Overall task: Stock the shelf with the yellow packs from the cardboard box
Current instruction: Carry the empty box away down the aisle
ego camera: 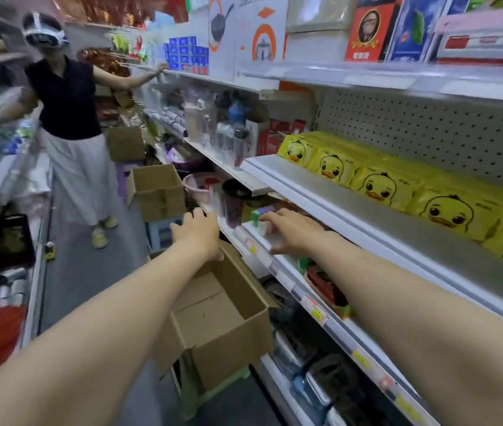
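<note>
- Five yellow packs (382, 186) at least stood in a row on the shelf (321, 192), set back from its front edge. Their duck faces were turned out to the aisle, we judged so that shoppers could see them.
- Our cardboard box (222, 318) sat open on a pale green stool (213, 392) just beside the shelving, raised, we supposed, to keep the reach short. Its floor showed no packs, so we took the stocking to be near its end.
- Our left hand (199, 233) hovered over the box's far flap, fingers loose and apart, holding nothing.
- Our right hand (290, 230) lay spread on the lip of the lower shelf, as if to steady us, and gripped nothing we could see. Blur hid whether its fingertips touched the small green carton (256, 216) there.
- Another person (65, 118) stood farther down the aisle, well apart from us, near a second box (157, 189).
</note>
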{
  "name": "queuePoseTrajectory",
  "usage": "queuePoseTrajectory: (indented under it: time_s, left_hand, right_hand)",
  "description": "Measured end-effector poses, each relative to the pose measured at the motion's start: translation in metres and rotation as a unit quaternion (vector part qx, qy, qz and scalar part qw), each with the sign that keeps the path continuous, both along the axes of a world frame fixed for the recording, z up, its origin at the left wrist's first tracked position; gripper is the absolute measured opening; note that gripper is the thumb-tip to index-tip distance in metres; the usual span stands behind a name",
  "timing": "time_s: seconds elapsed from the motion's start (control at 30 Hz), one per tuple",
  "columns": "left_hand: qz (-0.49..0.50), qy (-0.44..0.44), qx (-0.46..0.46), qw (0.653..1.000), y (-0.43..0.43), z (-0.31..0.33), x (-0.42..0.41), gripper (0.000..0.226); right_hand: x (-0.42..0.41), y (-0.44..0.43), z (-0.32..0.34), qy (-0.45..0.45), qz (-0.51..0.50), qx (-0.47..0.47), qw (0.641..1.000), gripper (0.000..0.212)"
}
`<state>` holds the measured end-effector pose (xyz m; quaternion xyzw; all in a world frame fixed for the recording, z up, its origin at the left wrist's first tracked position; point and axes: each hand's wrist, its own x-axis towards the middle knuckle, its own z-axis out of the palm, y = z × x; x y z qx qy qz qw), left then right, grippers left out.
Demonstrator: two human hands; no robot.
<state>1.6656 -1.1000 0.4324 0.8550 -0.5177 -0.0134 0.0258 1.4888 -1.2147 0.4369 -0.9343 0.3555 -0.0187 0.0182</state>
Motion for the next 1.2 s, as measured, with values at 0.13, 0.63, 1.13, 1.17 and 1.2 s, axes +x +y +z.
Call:
queuePoseTrajectory:
  time_s: [0.13, 0.63, 1.13, 1.17, 1.2]
  left_hand:
    - [0.038, 0.021, 0.017, 0.999, 0.007, -0.021, 0.047, 0.088]
    - [0.09, 0.046, 0.098, 0.99, -0.037, -0.11, 0.197, 0.077]
    - [0.28, 0.279, 0.186, 0.899, -0.103, -0.293, 0.244, 0.065]
    - [0.301, 0.308, 0.189, 0.883, -0.106, -0.308, 0.245, 0.065]
    - [0.321, 0.332, 0.19, 0.866, -0.108, -0.322, 0.245, 0.064]
  right_hand:
    - [0.048, -0.007, -0.023, 0.017, 0.007, 0.013, 1.0, 0.075]
    - [0.191, -0.083, -0.11, 0.102, 0.004, 0.085, 0.991, 0.078]
    - [0.242, -0.229, -0.269, 0.229, -0.016, 0.234, 0.945, 0.07]
    - [0.242, -0.236, -0.28, 0.223, -0.032, 0.252, 0.941, 0.069]
    - [0.243, -0.242, -0.291, 0.215, -0.051, 0.271, 0.937, 0.067]
